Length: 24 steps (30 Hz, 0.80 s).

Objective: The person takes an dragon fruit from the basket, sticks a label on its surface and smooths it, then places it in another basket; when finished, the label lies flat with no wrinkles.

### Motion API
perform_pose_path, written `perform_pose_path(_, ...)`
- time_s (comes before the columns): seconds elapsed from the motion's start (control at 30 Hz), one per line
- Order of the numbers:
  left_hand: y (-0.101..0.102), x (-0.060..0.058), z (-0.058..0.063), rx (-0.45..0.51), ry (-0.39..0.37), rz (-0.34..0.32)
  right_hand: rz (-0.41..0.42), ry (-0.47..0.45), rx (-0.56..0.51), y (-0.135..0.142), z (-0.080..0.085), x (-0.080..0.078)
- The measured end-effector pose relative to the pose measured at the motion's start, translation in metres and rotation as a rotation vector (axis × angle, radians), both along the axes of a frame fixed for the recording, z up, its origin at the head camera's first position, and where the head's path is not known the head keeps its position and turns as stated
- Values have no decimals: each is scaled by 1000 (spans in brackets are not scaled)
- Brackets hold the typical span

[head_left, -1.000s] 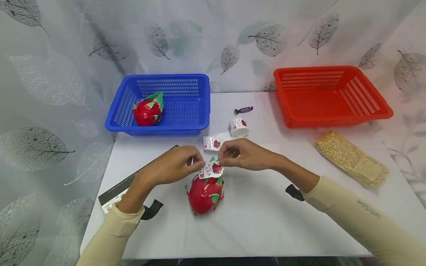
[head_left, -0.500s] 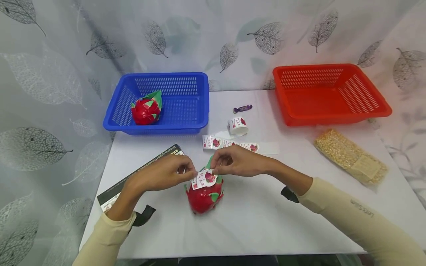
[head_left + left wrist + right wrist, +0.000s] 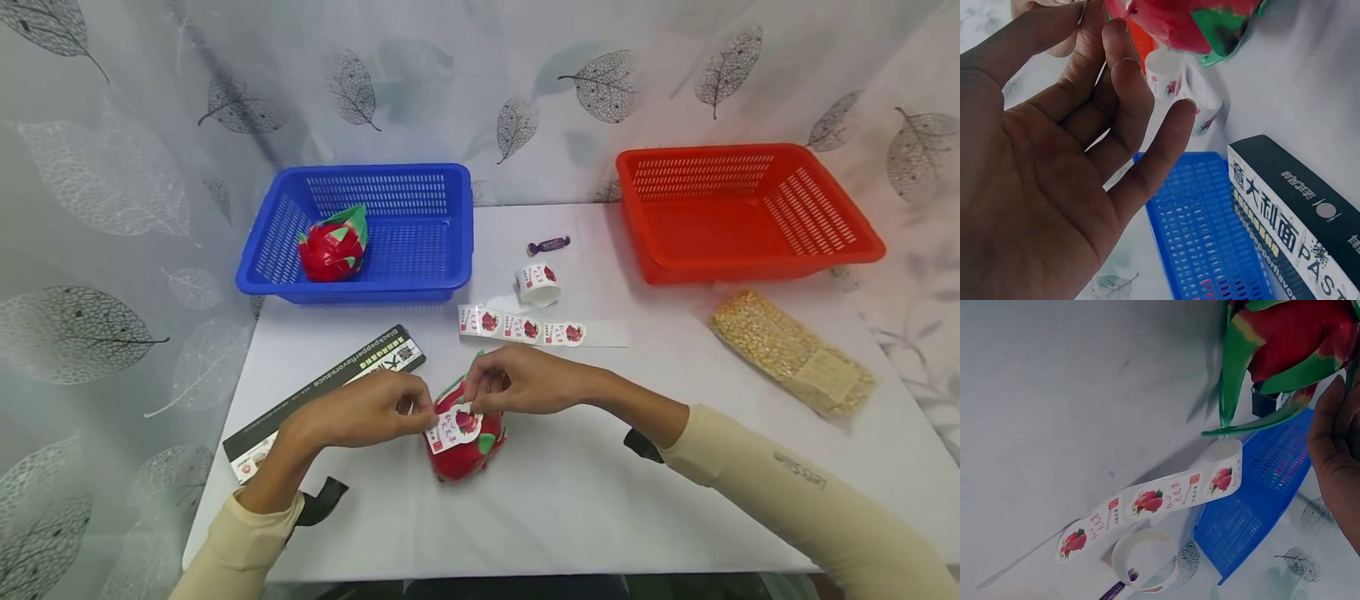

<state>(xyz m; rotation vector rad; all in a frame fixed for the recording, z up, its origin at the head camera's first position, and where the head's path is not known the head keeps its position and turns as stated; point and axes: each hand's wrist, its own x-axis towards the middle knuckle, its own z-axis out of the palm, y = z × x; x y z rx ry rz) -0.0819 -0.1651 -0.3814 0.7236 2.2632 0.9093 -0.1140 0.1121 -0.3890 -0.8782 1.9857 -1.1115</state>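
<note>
- Your left hand [image 3: 371, 408] pinches the left edge of a white label [image 3: 453, 428] between thumb and forefinger; the left wrist view shows its other fingers loosely bent and apart from one another.
- Your right hand [image 3: 525, 379] grips the same label near its upper right edge, thumb tip at the paper, fingers curled.
- Between your two hands, the label, printed with a red fruit and red and black characters, lies tilted over the near dragon fruit [image 3: 459, 465]; you cannot tell from these views how much of it touches the skin.
- That dragon fruit sits on the white table [image 3: 570, 517] in front of you, red, with its green leaf tips pointing away from you.
- Just beyond your right hand runs a strip of labels [image 3: 531, 328], three printed ones showing and a bare stretch at its right end.
- Behind the strip stands a label roll [image 3: 538, 286], and past that lies a purple wrapped sweet [image 3: 549, 245].
- Beside your left hand, a black-and-white box [image 3: 322, 392] lies slantwise.
- At the back left, a blue basket [image 3: 420, 242] holds a second dragon fruit [image 3: 332, 250].
- At the back right you have a red basket [image 3: 720, 225], with a bag of yellow kernels [image 3: 772, 342] in front of it.
</note>
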Motion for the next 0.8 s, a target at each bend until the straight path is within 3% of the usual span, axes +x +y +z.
perform_pose_path(0.8, 1, 1, -11, -17, 2, -23, -29, 115, 49, -11, 1, 5)
